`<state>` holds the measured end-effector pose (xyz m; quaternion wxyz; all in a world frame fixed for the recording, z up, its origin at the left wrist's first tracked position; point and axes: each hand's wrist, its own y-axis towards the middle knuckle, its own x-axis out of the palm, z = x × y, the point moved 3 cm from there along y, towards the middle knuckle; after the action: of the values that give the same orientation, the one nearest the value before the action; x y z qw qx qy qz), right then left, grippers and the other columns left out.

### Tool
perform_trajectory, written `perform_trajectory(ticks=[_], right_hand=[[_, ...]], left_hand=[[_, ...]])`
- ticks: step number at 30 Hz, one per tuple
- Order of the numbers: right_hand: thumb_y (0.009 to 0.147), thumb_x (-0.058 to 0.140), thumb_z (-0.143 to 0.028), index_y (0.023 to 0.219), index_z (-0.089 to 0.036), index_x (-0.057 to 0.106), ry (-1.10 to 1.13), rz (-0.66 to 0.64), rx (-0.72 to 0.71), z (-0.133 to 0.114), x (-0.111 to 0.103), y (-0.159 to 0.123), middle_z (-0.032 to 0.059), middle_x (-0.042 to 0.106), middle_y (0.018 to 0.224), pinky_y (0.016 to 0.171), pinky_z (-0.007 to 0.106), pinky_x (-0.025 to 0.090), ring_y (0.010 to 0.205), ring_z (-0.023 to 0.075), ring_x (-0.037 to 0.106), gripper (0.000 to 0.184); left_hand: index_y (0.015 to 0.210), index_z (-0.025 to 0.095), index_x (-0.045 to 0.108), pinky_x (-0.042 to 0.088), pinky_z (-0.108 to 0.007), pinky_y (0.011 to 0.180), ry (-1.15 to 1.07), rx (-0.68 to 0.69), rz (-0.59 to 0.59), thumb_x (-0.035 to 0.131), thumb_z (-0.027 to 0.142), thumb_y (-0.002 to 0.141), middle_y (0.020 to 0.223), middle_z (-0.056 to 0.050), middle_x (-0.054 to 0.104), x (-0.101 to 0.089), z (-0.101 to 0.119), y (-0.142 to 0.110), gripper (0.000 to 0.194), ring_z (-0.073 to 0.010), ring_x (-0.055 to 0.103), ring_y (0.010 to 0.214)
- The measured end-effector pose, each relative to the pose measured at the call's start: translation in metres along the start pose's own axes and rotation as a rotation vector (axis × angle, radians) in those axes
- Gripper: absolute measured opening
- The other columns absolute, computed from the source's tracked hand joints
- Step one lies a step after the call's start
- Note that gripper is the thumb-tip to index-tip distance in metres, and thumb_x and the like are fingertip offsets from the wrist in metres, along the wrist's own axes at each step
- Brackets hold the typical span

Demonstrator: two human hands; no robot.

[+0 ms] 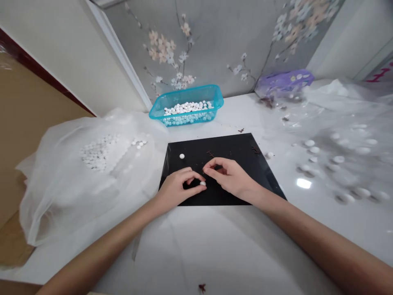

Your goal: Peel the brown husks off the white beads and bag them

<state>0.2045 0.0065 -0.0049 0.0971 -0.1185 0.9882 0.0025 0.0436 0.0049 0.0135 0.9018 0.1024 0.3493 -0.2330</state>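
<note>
A black mat lies on the white table. My left hand rests on the mat's near edge and pinches a small white bead between thumb and fingers. My right hand sits just to its right, fingertips pinched together close to that bead; what it holds is too small to make out. A second white bead lies loose on the mat, farther back on the left. Tiny dark brown bits are scattered on the mat.
A turquoise basket full of white beads stands behind the mat. White mesh fabric with several beads on it covers the left side. Clear plastic with beads under it spreads on the right, a purple bag behind it.
</note>
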Motion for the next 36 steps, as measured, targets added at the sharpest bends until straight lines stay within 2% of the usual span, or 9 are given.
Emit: perform_trajectory(ticks=[5,11,16,25,36], right_hand=[[0.078,0.05,-0.017,0.074,-0.016,0.058,-0.105,-0.085,-0.006,-0.003,0.003,-0.002,-0.0007,0.059,0.069,0.05,0.02,0.039,0.054,0.0076,0.05,0.01],[0.081,0.05,-0.016,0.073,-0.017,0.057,-0.278,-0.023,-0.283,-0.003,0.005,-0.006,-0.0001,0.053,0.073,0.052,0.021,0.039,0.056,0.0075,0.046,0.011],[0.085,0.047,-0.016,0.077,-0.017,0.055,-0.334,-0.088,-0.388,-0.001,0.007,-0.009,0.0011,0.052,0.078,0.053,0.021,0.038,0.058,0.0075,0.047,0.011],[0.085,0.047,-0.016,0.076,-0.017,0.052,-0.342,-0.085,-0.384,-0.003,0.006,-0.009,0.0009,0.051,0.078,0.054,0.021,0.038,0.057,0.0076,0.045,0.011],[0.088,0.041,-0.018,0.08,-0.018,0.05,-0.43,-0.141,-0.344,-0.006,0.008,-0.012,0.0015,0.051,0.084,0.061,0.024,0.04,0.065,0.0099,0.05,0.012]], left_hand=[[0.079,0.025,0.071,0.028,-0.023,0.054,0.062,0.031,0.016,0.068,0.033,0.072,0.06,0.003,0.039,0.0,-0.006,0.0,0.011,-0.0105,0.04,0.055],[0.075,0.023,0.072,0.029,-0.023,0.053,0.046,0.013,0.041,0.068,0.035,0.071,0.058,0.003,0.04,0.001,-0.009,0.0,0.014,-0.01,0.04,0.053],[0.074,0.019,0.071,0.03,-0.023,0.053,0.094,0.027,0.017,0.065,0.037,0.074,0.057,0.005,0.039,0.001,-0.009,0.0,0.019,-0.0083,0.04,0.052],[0.071,0.017,0.073,0.031,-0.022,0.049,0.155,0.106,0.11,0.067,0.036,0.074,0.053,0.005,0.041,-0.002,-0.008,-0.002,0.02,-0.0068,0.041,0.049],[0.072,0.017,0.074,0.032,-0.022,0.049,0.265,0.197,0.149,0.066,0.036,0.075,0.049,0.004,0.041,0.0,-0.003,-0.004,0.021,-0.008,0.041,0.05]])
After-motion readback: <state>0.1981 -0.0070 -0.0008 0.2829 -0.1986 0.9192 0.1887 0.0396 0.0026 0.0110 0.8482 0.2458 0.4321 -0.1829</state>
